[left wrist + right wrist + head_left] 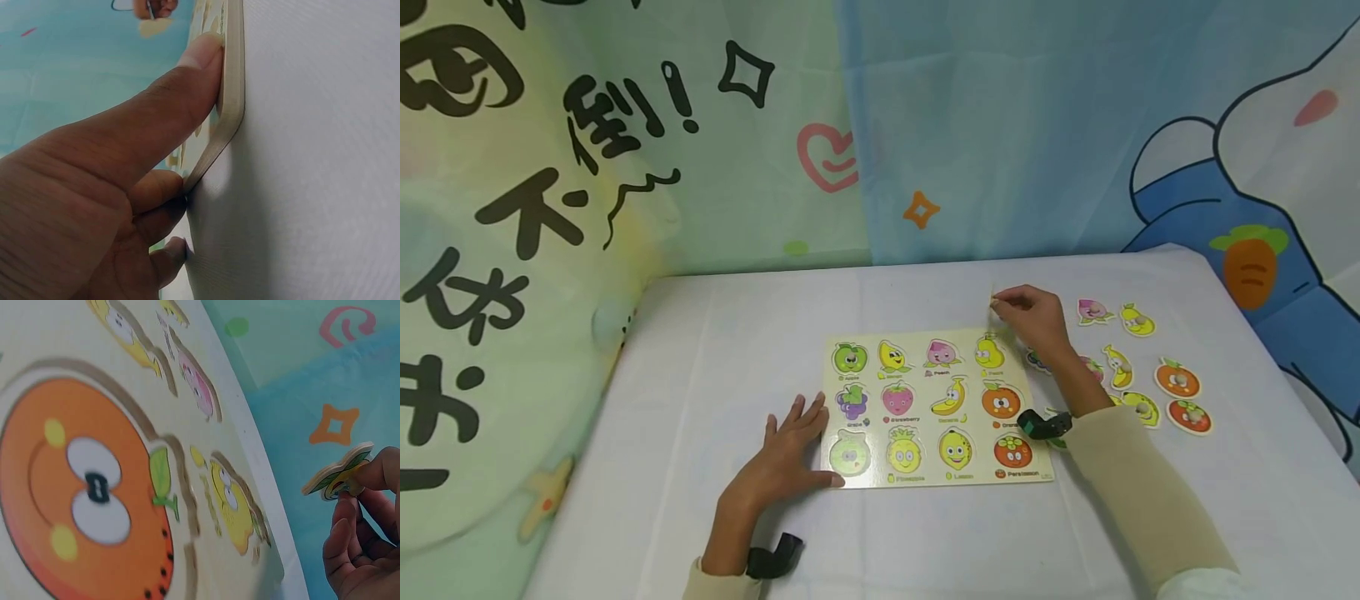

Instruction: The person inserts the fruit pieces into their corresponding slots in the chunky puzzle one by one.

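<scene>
A fruit puzzle board lies flat on the white table, with printed fruit faces in its recesses. My left hand rests at its front left corner. In the left wrist view the thumb presses the board's rim and the other fingers touch the side edge. My right hand is raised above the board's back right corner. Between thumb and fingertips it pinches a wooden fruit piece, yellow with green leaves; its kind is partly hidden by the fingers. The piece is apart from the board.
Right of the board lie several loose fruit pieces, among them a peach, a pear, a banana, an orange and a persimmon. The right forearm covers others. A printed cloth hangs behind the table.
</scene>
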Available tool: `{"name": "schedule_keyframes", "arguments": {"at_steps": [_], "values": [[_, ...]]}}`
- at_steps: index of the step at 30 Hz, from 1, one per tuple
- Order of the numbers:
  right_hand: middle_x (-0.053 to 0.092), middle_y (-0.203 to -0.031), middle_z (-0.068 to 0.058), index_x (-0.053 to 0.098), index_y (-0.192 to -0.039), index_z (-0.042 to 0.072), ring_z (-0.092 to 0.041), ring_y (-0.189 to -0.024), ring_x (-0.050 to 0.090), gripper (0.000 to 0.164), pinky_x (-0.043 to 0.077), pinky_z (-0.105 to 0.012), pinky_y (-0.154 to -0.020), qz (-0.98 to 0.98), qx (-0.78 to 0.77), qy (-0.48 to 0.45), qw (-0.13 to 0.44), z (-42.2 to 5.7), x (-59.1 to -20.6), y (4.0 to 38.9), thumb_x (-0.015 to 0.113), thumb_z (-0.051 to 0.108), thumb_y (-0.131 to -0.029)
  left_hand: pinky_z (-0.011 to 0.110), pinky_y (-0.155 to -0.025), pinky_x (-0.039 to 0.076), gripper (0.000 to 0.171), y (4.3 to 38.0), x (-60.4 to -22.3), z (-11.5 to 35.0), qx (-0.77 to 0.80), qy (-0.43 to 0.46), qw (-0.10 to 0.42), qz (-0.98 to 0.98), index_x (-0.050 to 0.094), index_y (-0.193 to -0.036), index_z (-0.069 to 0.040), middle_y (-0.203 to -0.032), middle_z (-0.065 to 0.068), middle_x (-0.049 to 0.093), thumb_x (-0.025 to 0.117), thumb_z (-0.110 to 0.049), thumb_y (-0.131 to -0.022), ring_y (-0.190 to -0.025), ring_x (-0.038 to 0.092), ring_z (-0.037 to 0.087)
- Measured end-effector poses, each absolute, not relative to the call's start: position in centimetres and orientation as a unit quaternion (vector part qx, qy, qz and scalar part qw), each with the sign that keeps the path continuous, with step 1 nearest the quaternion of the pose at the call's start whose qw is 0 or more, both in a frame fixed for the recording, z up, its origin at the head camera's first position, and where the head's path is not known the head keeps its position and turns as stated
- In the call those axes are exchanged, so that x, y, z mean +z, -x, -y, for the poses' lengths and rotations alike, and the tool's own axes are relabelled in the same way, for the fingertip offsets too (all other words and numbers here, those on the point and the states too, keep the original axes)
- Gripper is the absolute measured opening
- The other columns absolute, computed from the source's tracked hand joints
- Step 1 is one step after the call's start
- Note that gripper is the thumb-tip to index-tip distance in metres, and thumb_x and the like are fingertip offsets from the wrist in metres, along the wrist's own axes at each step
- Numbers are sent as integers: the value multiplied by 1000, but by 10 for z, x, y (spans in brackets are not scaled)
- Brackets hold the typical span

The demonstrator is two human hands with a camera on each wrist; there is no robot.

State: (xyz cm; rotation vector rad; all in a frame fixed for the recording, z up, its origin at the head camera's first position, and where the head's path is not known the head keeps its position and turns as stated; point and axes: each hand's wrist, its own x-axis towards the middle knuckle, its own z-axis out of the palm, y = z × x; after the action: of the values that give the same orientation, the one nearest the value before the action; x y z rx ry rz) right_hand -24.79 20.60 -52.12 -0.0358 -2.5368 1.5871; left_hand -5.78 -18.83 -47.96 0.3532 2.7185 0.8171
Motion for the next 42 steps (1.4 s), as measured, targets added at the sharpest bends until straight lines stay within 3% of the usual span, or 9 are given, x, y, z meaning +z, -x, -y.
{"name": "schedule_keyframes", "arguments": {"at_steps": [3, 13, 20, 27, 32, 42], "values": [[66, -97, -1, 73, -103, 15, -16, -83, 56, 38, 47, -20, -67, 850, 522, 5, 70, -202, -533, 251, 67, 49, -88, 62, -113, 1, 102, 58, -480, 188, 281, -119, 142, -942, 38, -149, -8, -159, 1, 22, 91, -32, -65, -148, 6, 27], [66, -99, -8, 71, -102, 5, -19, -85, 57, 25, 48, -20, -70, 833, 553, -14, 14, -148, -483, 208, 68, 27, -91, 60, -113, 0, 102, 59, -480, 189, 281, -113, 146, -942, 38, -150, -9, -159, -1, 21, 90, -31, -65, -148, 5, 25], [67, -98, -8, 71, -102, 5, -21, -86, 58, 19, 49, -28, -75, 835, 550, -28, -9, -127, -482, 203, 67, 21, -92, 61, -113, 0, 102, 58, -481, 188, 281, -110, 142, -943, 39, -149, -9, -159, 0, 22, 91, -30, -65, -148, 5, 26], [68, -90, -9, 72, -100, 5, -25, -79, 62, 16, 50, -33, -69, 822, 565, -69, -23, -112, -489, 199, 68, 18, -91, 62, -112, 0, 103, 58, -482, 188, 284, -114, 140, -942, 39, -149, -9, -159, 0, 22, 91, -30, -64, -148, 5, 26], [67, -83, -10, 71, -101, 2, -27, -73, 62, 16, 50, -26, -60, 812, 573, -99, -43, -104, -490, 197, 69, 15, -91, 62, -113, 1, 103, 59, -482, 188, 281, -116, 141, -942, 38, -150, -9, -159, 0, 22, 91, -31, -64, -148, 5, 26], [67, -83, -3, 73, -97, 9, -20, -70, 59, 13, 49, -27, -58, 849, 514, -100, -72, -90, -486, 192, 70, 19, -90, 62, -113, 1, 102, 58, -480, 187, 281, -119, 140, -942, 39, -149, -8, -159, 0, 23, 91, -31, -64, -148, 6, 26]]}}
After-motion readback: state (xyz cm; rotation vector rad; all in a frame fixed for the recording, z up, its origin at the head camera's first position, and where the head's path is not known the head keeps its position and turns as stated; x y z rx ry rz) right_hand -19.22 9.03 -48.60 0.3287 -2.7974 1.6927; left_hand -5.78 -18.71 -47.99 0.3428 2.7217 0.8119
